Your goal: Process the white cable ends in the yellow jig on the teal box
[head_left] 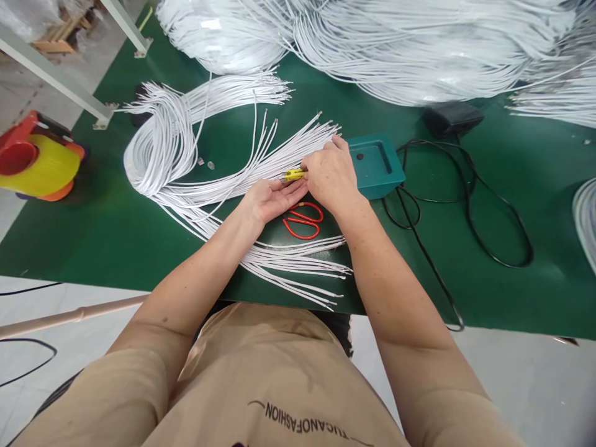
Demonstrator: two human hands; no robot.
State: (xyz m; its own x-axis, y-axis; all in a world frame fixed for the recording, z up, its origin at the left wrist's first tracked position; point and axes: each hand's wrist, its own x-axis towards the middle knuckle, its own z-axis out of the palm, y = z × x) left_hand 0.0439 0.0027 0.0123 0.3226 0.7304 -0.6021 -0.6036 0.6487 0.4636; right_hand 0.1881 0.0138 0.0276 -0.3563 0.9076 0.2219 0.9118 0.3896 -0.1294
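Observation:
My right hand (pixel 331 175) is closed over a small yellow-handled tool (pixel 293 175) and rests on a fanned bundle of white cables (pixel 242 177) lying across the green table (pixel 503 292). My left hand (pixel 272 200) lies palm up just left of it, fingers stretched toward the yellow tool, with cables beneath it. Red-handled scissors (pixel 302 220) lie on the table right below my hands. The cable bundle loops round to the left, and its cut ends point right both above and below my hands.
A teal box (pixel 375 164) sits just right of my right hand, with a black cord (pixel 470 211) looping from it toward a black adapter (pixel 451 118). Large heaps of white cables (pixel 395 43) fill the far side. Red and yellow plastic containers (pixel 32 162) stand left, off the table.

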